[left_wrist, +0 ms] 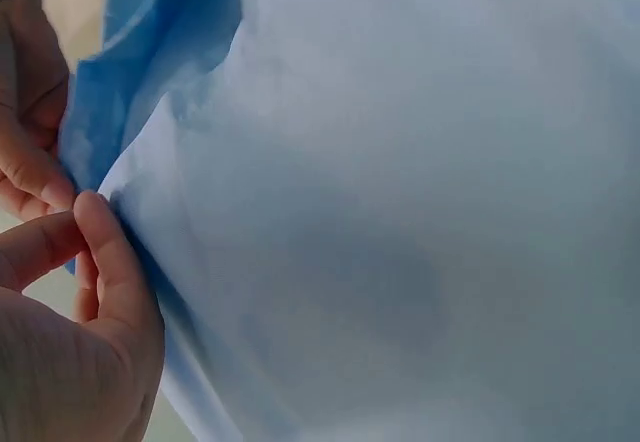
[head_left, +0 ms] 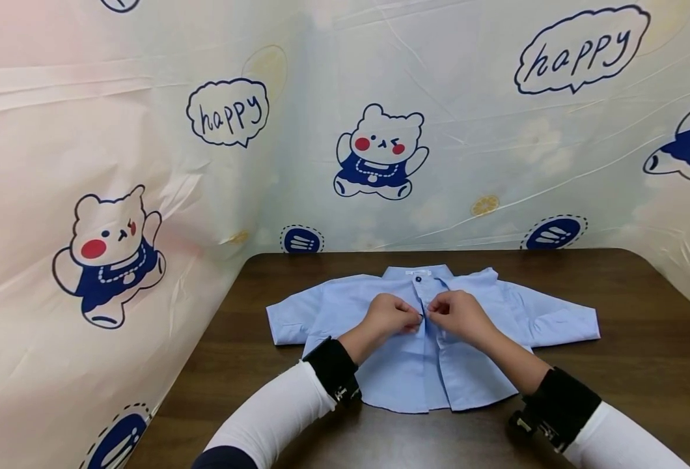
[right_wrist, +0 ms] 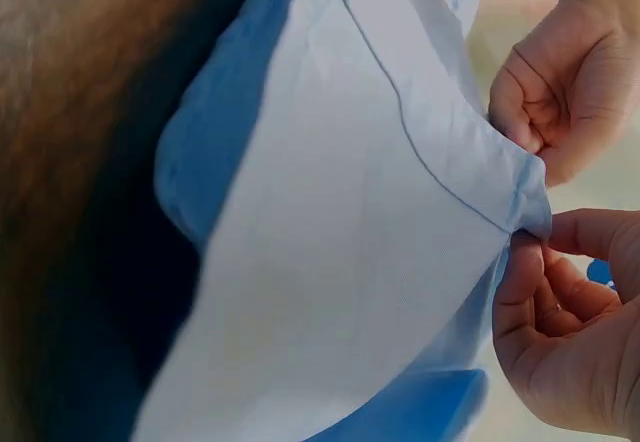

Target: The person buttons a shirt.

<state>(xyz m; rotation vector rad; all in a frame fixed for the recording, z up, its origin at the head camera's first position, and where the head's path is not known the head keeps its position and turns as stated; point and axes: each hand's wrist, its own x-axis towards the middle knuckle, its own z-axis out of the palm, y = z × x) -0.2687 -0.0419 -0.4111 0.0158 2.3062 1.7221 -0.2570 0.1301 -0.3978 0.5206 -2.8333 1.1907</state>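
Note:
A small light-blue shirt [head_left: 374, 365] lies spread on the table, front side up, collar at the far end. One dark button [head_left: 418, 279] shows just below the collar. My left hand [head_left: 393, 314] pinches one front edge of the shirt near mid-chest between thumb and fingertips. Right beside it, my right hand [head_left: 457, 315] pinches the other front edge. In the right wrist view the right thumb and forefinger [right_wrist: 525, 262] grip a corner of the cloth. Below the hands the two front panels hang slightly apart at the hem. What lies between the fingertips is hidden.
The dark wooden table [head_left: 632, 391] extends around the shirt. Its sleeves, left [head_left: 289, 322] and right [head_left: 564, 322], stretch out to both sides. Behind stands a pale curtain [head_left: 298, 163] printed with bears and lettering. Black wrist straps with cameras sit on both forearms.

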